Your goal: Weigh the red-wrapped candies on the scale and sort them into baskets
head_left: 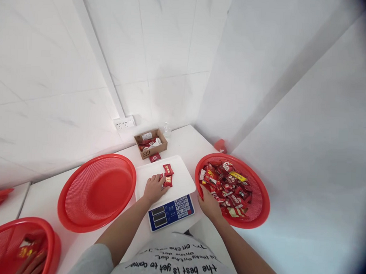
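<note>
My left hand [154,189] is over the white pan [178,169] of a digital scale, its fingers curled on small red snack packets. One red packet [167,169] lies just beyond the fingertips, and another [168,181] lies beside them. Part of a further packet shows between the fingers. On the right, my right hand [209,202] grips the near-left rim of a red plastic basket [263,197], with its fingertips partly hidden. Many mixed small packets [229,187], mostly red, fill that basket's bottom. The scale's blue keypad panel [172,213] faces me.
Left of the scale stands a bare red basket [100,194]. Another red basket [50,232] at lower left holds some packets. Behind the scale are a cardboard box [146,153] of packets, one loose red packet [155,157] and a clear object [166,130]. Walls with a socket strip [124,122] border the table.
</note>
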The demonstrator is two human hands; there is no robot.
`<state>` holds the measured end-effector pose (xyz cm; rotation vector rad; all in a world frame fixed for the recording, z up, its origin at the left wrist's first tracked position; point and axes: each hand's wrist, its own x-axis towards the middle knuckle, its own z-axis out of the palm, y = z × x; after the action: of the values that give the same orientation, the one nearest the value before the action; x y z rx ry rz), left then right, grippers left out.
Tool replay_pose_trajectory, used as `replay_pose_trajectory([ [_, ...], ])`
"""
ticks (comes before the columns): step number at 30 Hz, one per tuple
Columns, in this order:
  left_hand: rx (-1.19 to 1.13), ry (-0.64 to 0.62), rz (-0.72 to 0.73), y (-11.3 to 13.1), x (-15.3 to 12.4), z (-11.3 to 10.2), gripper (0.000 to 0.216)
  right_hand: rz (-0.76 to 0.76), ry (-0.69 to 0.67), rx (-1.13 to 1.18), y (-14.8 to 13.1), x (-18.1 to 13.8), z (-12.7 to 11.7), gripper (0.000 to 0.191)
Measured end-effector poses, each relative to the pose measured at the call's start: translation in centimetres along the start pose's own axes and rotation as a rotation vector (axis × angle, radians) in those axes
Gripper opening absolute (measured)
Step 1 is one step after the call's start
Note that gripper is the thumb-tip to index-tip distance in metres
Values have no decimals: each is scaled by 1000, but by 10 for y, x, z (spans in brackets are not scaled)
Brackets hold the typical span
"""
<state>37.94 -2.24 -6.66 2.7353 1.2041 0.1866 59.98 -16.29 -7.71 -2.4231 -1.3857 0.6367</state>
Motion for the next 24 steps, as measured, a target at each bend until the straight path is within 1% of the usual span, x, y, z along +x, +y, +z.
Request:
replay_pose_trajectory([
  [1, -13, -31, -3, -3, 2, -3, 40, 2, 0, 0, 0, 0, 0, 51],
  [3, -66, -82, -61, -7, 6, -7, 33, 10, -2, 1, 0, 0, 1, 51],
  [5, -160, -72, -157, -11, 10, -10, 27, 7, -1, 6, 1, 0, 1, 51],
  [8, -371, 49, -307, -18, 11, -18, 22, -5, 4, 21, 1, 0, 1, 51],
  [10, -507, 150, -399, -26, 8, -29, 23, -5, 10, 24, 1, 0, 0, 50],
  [12, -570, 253, -483, -39, 1, -43, 27, -7, 16, 24, 1, -1, 0, 50],
  [14, -521, 354, -563, -55, -10, -58, 31, -16, 18, 23, 1, -1, 0, 50],
  [15, -461, 382, -602, -64, -16, -65, 32, -17, 16, 22, 2, -1, 1, 51],
  [16, -399, 380, -640, -74, -23, -70, 34, -15, 10, 19, 2, -1, 1, 51],
  [18, -297, 284, -692, -91, -36, -77, 38, -9, 2, 12, 2, 0, 1, 51],
  [20, -204, 168, -693, -102, -47, -76, 43, -10, 1, 8, 2, 0, 1, 51],
  [21, -150, 141, -678, -105, -50, -72, 45, -13, 2, 10, 2, 0, 1, 51],
  [22, -93, 144, -654, -106, -51, -68, 47, -14, 3, 12, 2, 0, 1, 51],
  [24, -1, 198, -579, -100, -49, -55, 49, -13, 2, 16, 2, 0, 1, 51],
])
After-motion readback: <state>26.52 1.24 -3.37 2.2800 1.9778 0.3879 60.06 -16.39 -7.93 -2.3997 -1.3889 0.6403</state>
